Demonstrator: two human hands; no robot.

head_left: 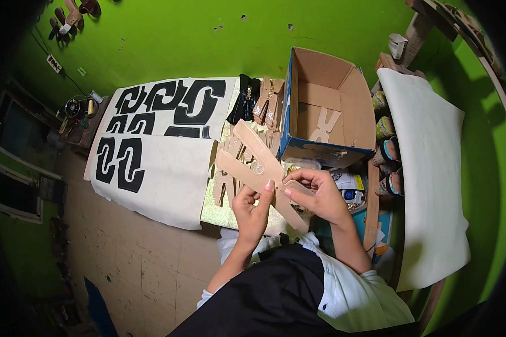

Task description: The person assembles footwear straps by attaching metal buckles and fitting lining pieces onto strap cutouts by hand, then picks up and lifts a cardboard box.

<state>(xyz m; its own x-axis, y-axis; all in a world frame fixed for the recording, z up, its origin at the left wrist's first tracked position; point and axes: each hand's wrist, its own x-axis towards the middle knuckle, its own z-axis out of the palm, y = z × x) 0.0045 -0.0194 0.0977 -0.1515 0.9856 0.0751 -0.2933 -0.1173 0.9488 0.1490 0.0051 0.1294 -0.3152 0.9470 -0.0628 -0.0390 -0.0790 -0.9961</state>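
A tan, X-shaped strap piece, like a sandal upper, is held up in front of me between both hands. My left hand pinches it near its middle, thumb on top. Against its right side my right hand has its fingertips closed on one of the straps. A shiny patch shows near the crossing. Behind it, similar tan pieces lie piled on a glittery gold surface, partly hidden by the held piece. Black strap pieces with gold ornaments lie beside the pile.
An open cardboard box with a pale cut piece inside stands beyond my right hand. White sheets with black cut shapes cover the left. At right, a large white sheet hangs over a rack holding patterned shoes.
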